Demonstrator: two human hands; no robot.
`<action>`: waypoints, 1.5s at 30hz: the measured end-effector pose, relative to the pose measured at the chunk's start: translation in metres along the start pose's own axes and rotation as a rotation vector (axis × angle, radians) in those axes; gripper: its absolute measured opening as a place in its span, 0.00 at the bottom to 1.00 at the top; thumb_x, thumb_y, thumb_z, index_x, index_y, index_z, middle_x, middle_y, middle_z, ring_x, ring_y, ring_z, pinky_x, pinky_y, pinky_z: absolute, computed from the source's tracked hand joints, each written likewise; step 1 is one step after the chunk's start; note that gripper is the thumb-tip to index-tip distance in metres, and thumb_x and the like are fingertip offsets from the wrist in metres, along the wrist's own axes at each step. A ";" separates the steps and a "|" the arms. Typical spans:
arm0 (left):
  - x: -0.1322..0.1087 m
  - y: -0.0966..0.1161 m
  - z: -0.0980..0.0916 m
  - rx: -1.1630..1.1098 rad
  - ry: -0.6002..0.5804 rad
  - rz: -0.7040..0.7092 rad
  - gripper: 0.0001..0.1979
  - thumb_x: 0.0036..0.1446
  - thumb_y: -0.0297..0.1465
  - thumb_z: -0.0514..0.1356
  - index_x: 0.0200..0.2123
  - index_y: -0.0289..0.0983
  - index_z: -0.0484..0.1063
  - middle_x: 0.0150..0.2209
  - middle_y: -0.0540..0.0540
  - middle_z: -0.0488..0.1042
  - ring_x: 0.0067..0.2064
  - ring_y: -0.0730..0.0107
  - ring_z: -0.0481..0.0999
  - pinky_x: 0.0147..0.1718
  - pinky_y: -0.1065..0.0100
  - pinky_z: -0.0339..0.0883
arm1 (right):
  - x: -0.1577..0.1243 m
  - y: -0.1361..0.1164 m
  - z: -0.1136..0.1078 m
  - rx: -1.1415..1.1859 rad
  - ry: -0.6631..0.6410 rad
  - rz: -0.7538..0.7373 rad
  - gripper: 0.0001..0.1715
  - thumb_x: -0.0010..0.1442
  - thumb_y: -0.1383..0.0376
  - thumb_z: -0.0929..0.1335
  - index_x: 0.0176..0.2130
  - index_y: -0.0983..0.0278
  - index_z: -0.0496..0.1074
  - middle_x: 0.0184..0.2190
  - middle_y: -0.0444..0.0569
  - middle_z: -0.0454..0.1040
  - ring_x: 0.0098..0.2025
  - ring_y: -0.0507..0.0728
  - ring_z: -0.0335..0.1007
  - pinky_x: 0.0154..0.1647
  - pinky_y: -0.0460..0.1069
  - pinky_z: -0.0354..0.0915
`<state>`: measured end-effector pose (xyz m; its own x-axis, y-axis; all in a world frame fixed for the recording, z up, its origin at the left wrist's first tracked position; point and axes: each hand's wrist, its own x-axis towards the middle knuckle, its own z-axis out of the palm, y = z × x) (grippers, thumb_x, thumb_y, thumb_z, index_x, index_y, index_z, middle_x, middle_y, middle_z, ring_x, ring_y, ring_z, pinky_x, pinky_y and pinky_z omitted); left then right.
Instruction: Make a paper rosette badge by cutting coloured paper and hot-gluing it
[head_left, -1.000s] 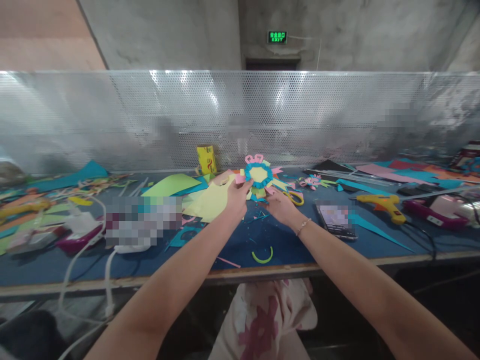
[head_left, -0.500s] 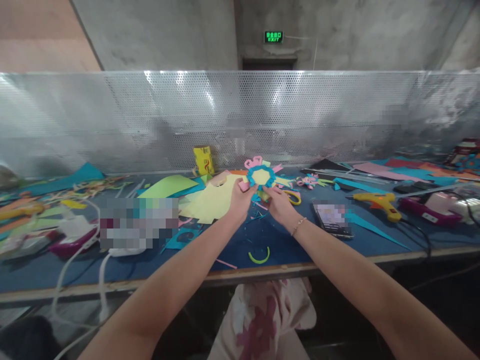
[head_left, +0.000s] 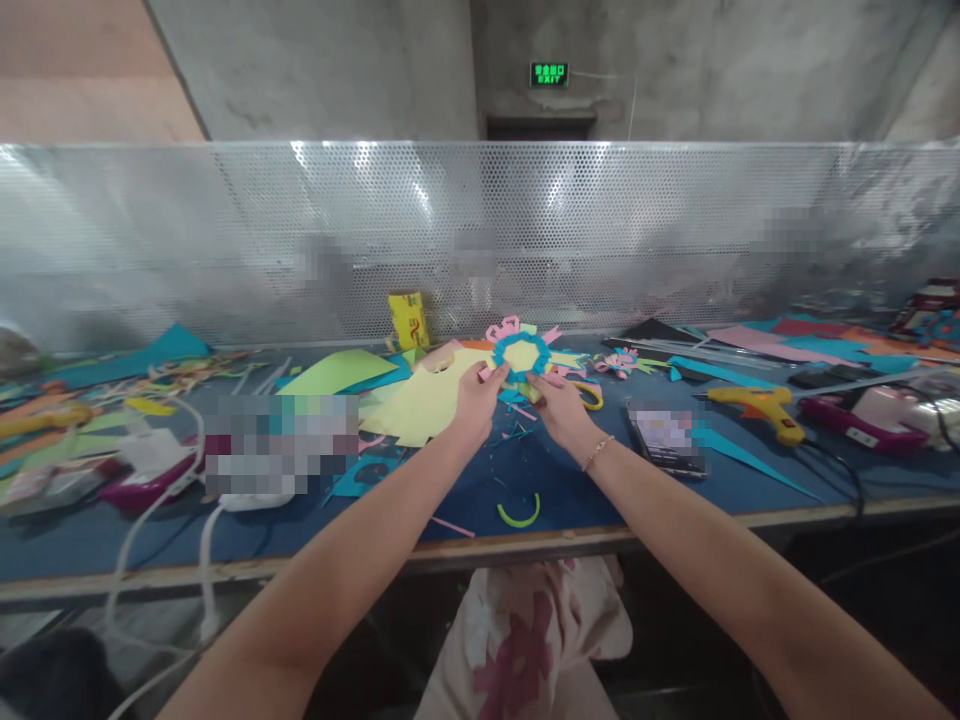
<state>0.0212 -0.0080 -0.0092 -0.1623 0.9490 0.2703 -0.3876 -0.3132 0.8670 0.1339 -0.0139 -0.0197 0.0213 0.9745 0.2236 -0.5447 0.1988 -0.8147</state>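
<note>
A paper flower with a yellow centre, a blue ring and pink loops is held up over the blue table. My left hand pinches its lower left edge, fingers closed. My right hand, with a thin bracelet at the wrist, pinches its lower right edge. Both arms reach straight forward from the near table edge. Small paper scraps lie on the table under the flower.
Yellow and green paper sheets lie left of my hands. Yellow-handled scissors, a phone, a yellow glue gun and a magenta device lie to the right. White cables run at the left. A perforated metal screen backs the table.
The flower and both hands have sunk slightly toward the table, and my right hand has closed in on the flower's lower edge.
</note>
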 end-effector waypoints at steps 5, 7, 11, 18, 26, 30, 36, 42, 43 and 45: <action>0.000 -0.002 0.000 0.111 0.012 0.138 0.16 0.40 0.34 0.66 0.20 0.36 0.59 0.18 0.55 0.61 0.23 0.79 0.64 0.24 0.76 0.61 | -0.001 -0.004 0.001 0.105 -0.039 0.046 0.13 0.37 0.65 0.73 0.23 0.63 0.66 0.22 0.39 0.69 0.24 0.47 0.64 0.27 0.44 0.61; 0.000 -0.003 0.000 0.124 0.004 0.152 0.17 0.40 0.35 0.65 0.19 0.36 0.57 0.17 0.56 0.58 0.22 0.79 0.62 0.23 0.76 0.60 | 0.000 -0.005 0.002 0.133 -0.060 0.033 0.13 0.36 0.66 0.74 0.24 0.63 0.68 0.24 0.40 0.71 0.25 0.47 0.65 0.27 0.44 0.62; -0.001 0.001 0.002 0.088 -0.038 0.124 0.16 0.39 0.34 0.65 0.19 0.36 0.57 0.17 0.57 0.57 0.21 0.81 0.61 0.23 0.76 0.60 | 0.004 -0.004 0.001 0.112 -0.089 -0.013 0.13 0.34 0.68 0.74 0.24 0.63 0.69 0.25 0.41 0.73 0.28 0.49 0.67 0.30 0.45 0.64; -0.003 0.013 0.004 -0.022 -0.065 -0.015 0.15 0.33 0.32 0.67 0.26 0.33 0.68 0.23 0.52 0.69 0.25 0.77 0.69 0.27 0.73 0.63 | 0.006 -0.003 -0.002 -0.016 -0.076 -0.096 0.14 0.34 0.66 0.73 0.26 0.64 0.70 0.27 0.44 0.74 0.33 0.53 0.69 0.33 0.48 0.64; 0.002 0.011 0.000 0.108 -0.013 0.030 0.13 0.35 0.32 0.66 0.27 0.33 0.72 0.21 0.53 0.69 0.23 0.79 0.67 0.26 0.75 0.62 | 0.010 0.001 -0.006 -0.045 -0.103 -0.081 0.12 0.34 0.67 0.73 0.25 0.64 0.69 0.28 0.44 0.74 0.31 0.52 0.69 0.33 0.47 0.64; 0.005 0.010 -0.002 0.122 -0.016 0.023 0.13 0.34 0.31 0.67 0.26 0.33 0.72 0.19 0.54 0.67 0.22 0.81 0.65 0.24 0.76 0.62 | 0.014 0.002 -0.009 -0.083 -0.060 -0.099 0.12 0.35 0.65 0.73 0.23 0.64 0.68 0.25 0.44 0.73 0.31 0.53 0.69 0.33 0.48 0.65; 0.003 0.011 0.000 0.026 -0.057 -0.072 0.15 0.31 0.31 0.68 0.26 0.33 0.71 0.22 0.52 0.71 0.23 0.79 0.68 0.26 0.74 0.64 | 0.014 0.002 -0.011 -0.095 -0.015 -0.113 0.12 0.36 0.64 0.72 0.24 0.64 0.69 0.26 0.44 0.74 0.31 0.54 0.69 0.35 0.49 0.66; 0.007 0.013 -0.003 0.077 -0.008 -0.042 0.15 0.31 0.30 0.67 0.27 0.33 0.71 0.21 0.52 0.70 0.22 0.79 0.68 0.23 0.74 0.64 | 0.014 -0.002 -0.013 -0.078 -0.008 -0.007 0.14 0.33 0.65 0.74 0.25 0.64 0.69 0.23 0.42 0.73 0.28 0.51 0.68 0.33 0.47 0.65; 0.009 0.014 -0.005 0.076 0.004 -0.046 0.15 0.31 0.30 0.67 0.27 0.33 0.71 0.21 0.52 0.70 0.22 0.79 0.68 0.23 0.75 0.64 | 0.014 -0.004 -0.014 -0.067 0.008 0.015 0.14 0.33 0.65 0.74 0.25 0.64 0.69 0.23 0.42 0.73 0.28 0.51 0.68 0.33 0.47 0.65; 0.013 0.016 -0.009 0.068 0.003 -0.064 0.15 0.31 0.29 0.67 0.27 0.34 0.71 0.21 0.53 0.70 0.21 0.80 0.67 0.23 0.75 0.63 | 0.015 -0.008 -0.016 -0.046 0.037 0.044 0.15 0.34 0.65 0.74 0.27 0.63 0.70 0.25 0.42 0.74 0.29 0.50 0.69 0.34 0.46 0.65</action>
<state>0.0043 -0.0012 0.0044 -0.1419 0.9669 0.2123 -0.3351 -0.2487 0.9088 0.1520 0.0007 -0.0186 0.0295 0.9853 0.1681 -0.5064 0.1597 -0.8474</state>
